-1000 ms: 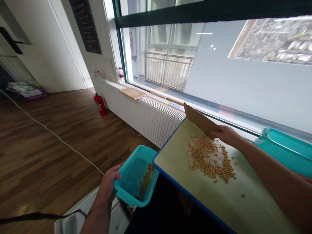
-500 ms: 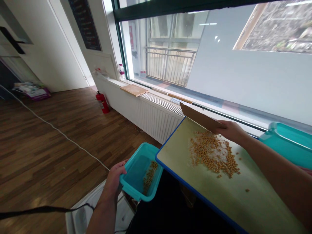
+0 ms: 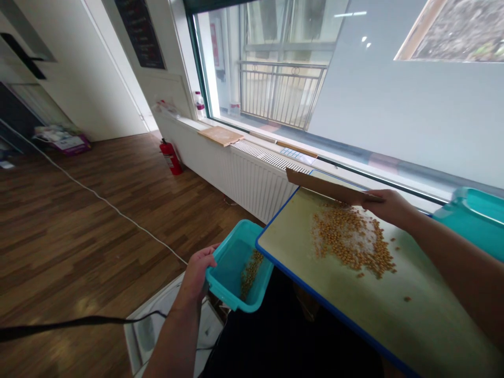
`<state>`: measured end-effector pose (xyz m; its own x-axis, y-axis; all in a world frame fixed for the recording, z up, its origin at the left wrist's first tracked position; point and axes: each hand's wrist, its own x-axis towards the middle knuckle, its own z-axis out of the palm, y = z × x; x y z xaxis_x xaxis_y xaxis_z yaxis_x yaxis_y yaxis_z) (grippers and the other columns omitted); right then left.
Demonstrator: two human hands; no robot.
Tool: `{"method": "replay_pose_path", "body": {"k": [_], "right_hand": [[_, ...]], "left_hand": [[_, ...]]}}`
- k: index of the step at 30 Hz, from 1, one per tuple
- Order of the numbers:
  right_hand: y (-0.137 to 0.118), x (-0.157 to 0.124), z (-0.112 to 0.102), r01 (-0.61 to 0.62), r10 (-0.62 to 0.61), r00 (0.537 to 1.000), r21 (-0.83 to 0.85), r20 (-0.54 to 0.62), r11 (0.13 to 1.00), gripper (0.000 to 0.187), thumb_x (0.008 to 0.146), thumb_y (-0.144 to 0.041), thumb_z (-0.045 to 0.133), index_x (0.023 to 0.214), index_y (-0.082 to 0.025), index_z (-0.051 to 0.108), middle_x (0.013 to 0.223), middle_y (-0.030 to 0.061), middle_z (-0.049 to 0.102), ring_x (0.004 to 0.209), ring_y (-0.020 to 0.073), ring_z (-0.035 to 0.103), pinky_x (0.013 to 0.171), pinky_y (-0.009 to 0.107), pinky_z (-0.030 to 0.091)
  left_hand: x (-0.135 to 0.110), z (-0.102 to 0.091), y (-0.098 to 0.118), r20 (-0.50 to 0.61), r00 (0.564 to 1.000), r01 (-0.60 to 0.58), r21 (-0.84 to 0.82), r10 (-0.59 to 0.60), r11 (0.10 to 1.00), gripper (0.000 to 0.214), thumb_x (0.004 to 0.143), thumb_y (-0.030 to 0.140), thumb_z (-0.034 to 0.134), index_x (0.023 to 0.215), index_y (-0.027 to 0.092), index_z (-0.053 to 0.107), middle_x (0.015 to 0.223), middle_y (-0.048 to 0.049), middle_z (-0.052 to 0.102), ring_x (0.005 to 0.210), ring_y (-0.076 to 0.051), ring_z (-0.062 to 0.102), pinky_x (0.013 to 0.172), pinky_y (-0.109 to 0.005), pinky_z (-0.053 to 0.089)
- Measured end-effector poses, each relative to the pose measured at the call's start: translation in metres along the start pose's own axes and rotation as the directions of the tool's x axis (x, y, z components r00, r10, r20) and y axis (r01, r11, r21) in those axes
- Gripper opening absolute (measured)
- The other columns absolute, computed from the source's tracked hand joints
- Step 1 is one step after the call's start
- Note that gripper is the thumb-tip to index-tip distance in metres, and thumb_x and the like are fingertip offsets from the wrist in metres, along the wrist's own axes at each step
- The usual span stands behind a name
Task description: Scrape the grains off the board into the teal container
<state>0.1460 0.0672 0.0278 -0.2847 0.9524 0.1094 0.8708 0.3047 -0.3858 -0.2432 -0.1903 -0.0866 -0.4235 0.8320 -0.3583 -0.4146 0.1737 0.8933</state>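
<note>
My left hand (image 3: 200,269) grips the near left rim of a teal plastic container (image 3: 226,268), tilted just under the table's left edge. Yellow-brown beans (image 3: 251,273), apparently soybeans, lie along its right side. On the pale green, blue-edged table (image 3: 287,226) more beans (image 3: 342,239) are spread in a heap, with white grains mixed among them. My right hand (image 3: 388,206) is closed on the end of a flat strip of brown cardboard (image 3: 326,188), which stands on edge along the far side of the heap.
A second teal container (image 3: 472,220) is at the table's right, by the window. Beyond the table are a white radiator (image 3: 255,181) and a board (image 3: 221,135) on the sill. A red fire extinguisher (image 3: 170,157) and a white cable (image 3: 114,207) are on the wooden floor.
The cardboard strip has swung flatter across the far side of the beans, its left end lower. The view has shifted slightly; my left hand still holds the container by the table edge.
</note>
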Motion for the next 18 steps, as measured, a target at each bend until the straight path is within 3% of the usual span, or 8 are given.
{"method": "replay_pose_path", "body": {"k": [7,10,18], "right_hand": [[0.023,0.000,0.002,0.007,-0.017,0.999,0.180,0.050,0.984,0.031,0.066,-0.017,0.061,0.095,-0.012,0.071,0.061,0.0006,0.061,0.057,0.0113,0.048,0.059,0.025,0.040],[0.021,-0.004,0.001,0.006,-0.018,0.998,0.209,0.056,0.978,0.036,0.066,-0.015,0.063,0.102,-0.012,0.071,0.065,0.0008,0.063,0.060,0.0108,0.048,0.061,0.025,0.040],[0.006,-0.011,-0.004,-0.018,-0.007,0.992,0.203,0.125,0.979,0.039,0.069,-0.010,0.063,0.107,-0.012,0.070,0.067,0.0008,0.065,0.061,0.0091,0.050,0.062,0.022,0.040]], "left_hand": [[-0.009,0.006,-0.010,-0.012,0.999,0.034,-0.061,-0.035,0.998,0.024,0.043,0.014,0.052,0.063,0.013,0.065,0.068,-0.0024,0.066,0.050,-0.013,0.048,0.048,-0.024,0.038],[-0.009,0.006,-0.015,0.003,0.999,0.034,-0.067,-0.034,0.997,0.024,0.042,0.014,0.051,0.062,0.012,0.065,0.066,-0.0030,0.066,0.051,-0.013,0.050,0.048,-0.024,0.038],[-0.016,0.001,-0.017,0.028,0.999,0.026,-0.117,-0.023,0.993,0.047,0.042,0.013,0.050,0.085,0.010,0.070,0.066,-0.0037,0.067,0.058,-0.019,0.058,0.053,-0.028,0.044]]}}
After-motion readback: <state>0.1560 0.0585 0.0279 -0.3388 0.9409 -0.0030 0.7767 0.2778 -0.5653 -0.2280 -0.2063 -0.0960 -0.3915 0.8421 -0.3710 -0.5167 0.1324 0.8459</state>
